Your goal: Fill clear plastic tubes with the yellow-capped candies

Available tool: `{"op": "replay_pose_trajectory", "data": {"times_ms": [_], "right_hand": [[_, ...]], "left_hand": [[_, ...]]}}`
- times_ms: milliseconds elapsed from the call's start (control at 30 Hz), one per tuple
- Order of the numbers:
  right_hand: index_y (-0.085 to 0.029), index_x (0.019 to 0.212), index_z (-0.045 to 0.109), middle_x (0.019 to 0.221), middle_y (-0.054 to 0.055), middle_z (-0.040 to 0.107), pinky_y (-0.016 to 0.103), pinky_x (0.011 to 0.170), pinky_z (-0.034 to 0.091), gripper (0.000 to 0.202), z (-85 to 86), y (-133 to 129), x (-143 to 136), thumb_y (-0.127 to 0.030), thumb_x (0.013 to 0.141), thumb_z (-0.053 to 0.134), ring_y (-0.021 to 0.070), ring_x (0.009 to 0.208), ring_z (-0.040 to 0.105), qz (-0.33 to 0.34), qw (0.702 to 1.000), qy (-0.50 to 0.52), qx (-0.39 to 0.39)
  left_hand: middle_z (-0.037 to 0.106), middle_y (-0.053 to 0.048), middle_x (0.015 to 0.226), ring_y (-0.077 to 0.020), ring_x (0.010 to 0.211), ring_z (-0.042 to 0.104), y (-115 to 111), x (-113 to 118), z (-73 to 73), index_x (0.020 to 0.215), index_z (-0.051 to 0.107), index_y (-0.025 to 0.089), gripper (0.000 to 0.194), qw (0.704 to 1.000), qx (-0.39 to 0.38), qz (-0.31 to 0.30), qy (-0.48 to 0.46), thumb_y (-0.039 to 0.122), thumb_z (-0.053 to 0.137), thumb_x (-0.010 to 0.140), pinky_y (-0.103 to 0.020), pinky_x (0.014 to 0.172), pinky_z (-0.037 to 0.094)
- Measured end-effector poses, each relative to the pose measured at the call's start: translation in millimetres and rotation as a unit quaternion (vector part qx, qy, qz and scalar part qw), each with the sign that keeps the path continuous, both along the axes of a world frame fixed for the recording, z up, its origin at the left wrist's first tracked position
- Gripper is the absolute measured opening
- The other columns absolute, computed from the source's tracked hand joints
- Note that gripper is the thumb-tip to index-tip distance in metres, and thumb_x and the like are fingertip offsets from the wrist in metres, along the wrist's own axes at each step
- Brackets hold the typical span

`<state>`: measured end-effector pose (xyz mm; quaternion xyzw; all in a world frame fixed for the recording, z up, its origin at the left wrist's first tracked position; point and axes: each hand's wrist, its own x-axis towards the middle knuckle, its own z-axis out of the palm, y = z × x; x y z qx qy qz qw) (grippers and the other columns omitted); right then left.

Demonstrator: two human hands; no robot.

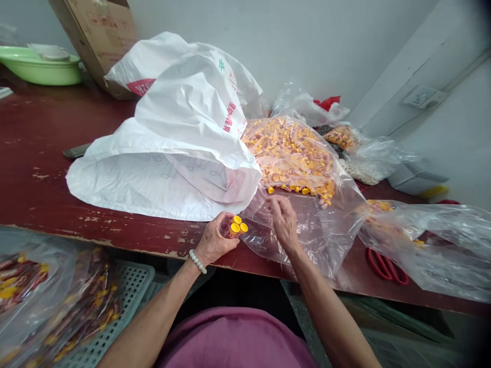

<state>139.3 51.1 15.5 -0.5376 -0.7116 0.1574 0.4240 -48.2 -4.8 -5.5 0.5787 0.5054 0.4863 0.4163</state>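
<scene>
My left hand [217, 241], with a beaded bracelet at the wrist, is closed around a small bundle of yellow-capped tubes [238, 226] near the table's front edge. Three caps face up; the lower ends are hidden by my fingers. To the right, my right hand [283, 221] hovers over the clear plastic bag [307, 225], its fingers curled and partly hidden. Whether anything is in those fingers does not show. Farther back in that bag lies a large heap of small yellow-capped pieces [293, 148]. A big white sack [172, 179] lies open-mouthed beside my left hand.
Red-handled scissors [386, 267] lie at the right beside another clear bag [441, 245]. A cardboard box [102, 46] and a green basin [46, 71] stand at the back left. Below the table, a perforated crate [132, 278] holds bagged yellow-capped sticks [88, 301].
</scene>
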Motion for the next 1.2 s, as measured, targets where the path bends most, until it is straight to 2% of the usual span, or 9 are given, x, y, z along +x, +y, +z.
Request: {"op": "replay_pose_trajectory", "data": {"times_ms": [67,167,267,367,467,567,667,967,1200], "right_hand": [[-0.016,0.100,0.058,0.099,0.010,0.058,0.035,0.081,0.044,0.028,-11.2,35,11,-0.035,0.090,0.040,0.0186,0.088,0.054,-0.100,0.994,-0.040,-0.015],[-0.015,0.095,0.059,0.102,0.012,0.058,0.039,0.085,0.040,0.025,-25.7,82,18,-0.034,0.079,0.055,0.0232,0.093,0.051,-0.125,0.990,-0.067,-0.024],[-0.016,0.086,0.060,0.094,0.011,0.062,0.039,0.085,0.039,0.021,-29.3,102,21,-0.034,0.078,0.056,0.0235,0.091,0.052,-0.128,0.988,-0.077,-0.028],[-0.014,0.088,0.061,0.089,0.011,0.064,0.037,0.079,0.043,0.028,-20.4,86,26,-0.040,0.082,0.051,0.0213,0.081,0.055,-0.132,0.988,-0.068,-0.035],[-0.015,0.102,0.059,0.093,0.009,0.064,0.033,0.070,0.046,0.035,-1.5,38,21,-0.043,0.087,0.045,0.0182,0.076,0.057,-0.104,0.994,-0.021,-0.039],[-0.021,0.112,0.055,0.100,0.007,0.062,0.032,0.074,0.049,0.028,19.3,-16,-3,-0.035,0.090,0.044,0.0182,0.087,0.059,0.048,0.995,0.087,-0.028],[-0.023,0.112,0.056,0.105,0.007,0.059,0.034,0.085,0.047,0.024,31.3,-43,-35,-0.024,0.090,0.045,0.0181,0.097,0.057,0.155,0.985,0.070,0.016],[-0.020,0.113,0.051,0.116,0.009,0.052,0.034,0.085,0.047,0.035,25.6,-40,-51,-0.008,0.081,0.044,0.0184,0.099,0.053,0.163,0.985,-0.026,0.058],[-0.024,0.105,0.059,0.124,0.005,0.048,0.039,0.087,0.041,0.046,27.0,-40,-47,0.001,0.070,0.043,0.0229,0.104,0.044,0.181,0.956,-0.225,0.060]], "left_hand": [[0.064,-0.003,0.088,-0.0151,0.073,0.062,0,1,0.1,0.094,0.050,0.017,0.043,1.000,-0.002,0.004,-0.012,0.014,0.068,0.056,-0.027,0.066,0.052],[0.065,-0.003,0.088,-0.0151,0.072,0.063,0,0,-1.6,0.095,0.050,0.017,0.043,1.000,-0.003,-0.002,-0.016,0.014,0.068,0.056,-0.027,0.065,0.052],[0.065,-0.002,0.086,-0.0152,0.072,0.063,1,0,-3.3,0.095,0.050,0.017,0.044,1.000,0.005,0.000,-0.007,0.014,0.068,0.056,-0.027,0.066,0.052],[0.064,-0.001,0.083,-0.0146,0.071,0.062,2,-1,-1.9,0.093,0.050,0.018,0.043,1.000,0.009,0.004,0.009,0.013,0.069,0.055,-0.025,0.065,0.052],[0.063,-0.001,0.085,-0.0137,0.071,0.062,1,-1,1.9,0.091,0.049,0.018,0.041,1.000,-0.001,-0.012,0.002,0.011,0.067,0.055,-0.024,0.064,0.051],[0.063,-0.001,0.085,-0.0135,0.071,0.061,0,-1,4.4,0.092,0.049,0.018,0.041,1.000,-0.005,-0.025,0.003,0.010,0.066,0.056,-0.023,0.064,0.050],[0.062,-0.001,0.086,-0.0145,0.076,0.060,0,-3,3.3,0.094,0.050,0.018,0.040,0.999,0.029,-0.029,0.023,0.012,0.067,0.058,-0.024,0.068,0.049],[0.056,0.002,0.079,-0.0123,0.070,0.053,1,-3,-0.1,0.087,0.048,0.017,0.031,0.997,0.061,-0.020,0.053,0.015,0.065,0.062,-0.023,0.064,0.044],[0.053,0.003,0.074,-0.0114,0.066,0.050,2,-3,-3.4,0.084,0.050,0.016,0.031,0.996,0.052,0.001,0.072,0.015,0.066,0.058,-0.022,0.061,0.041]]}}
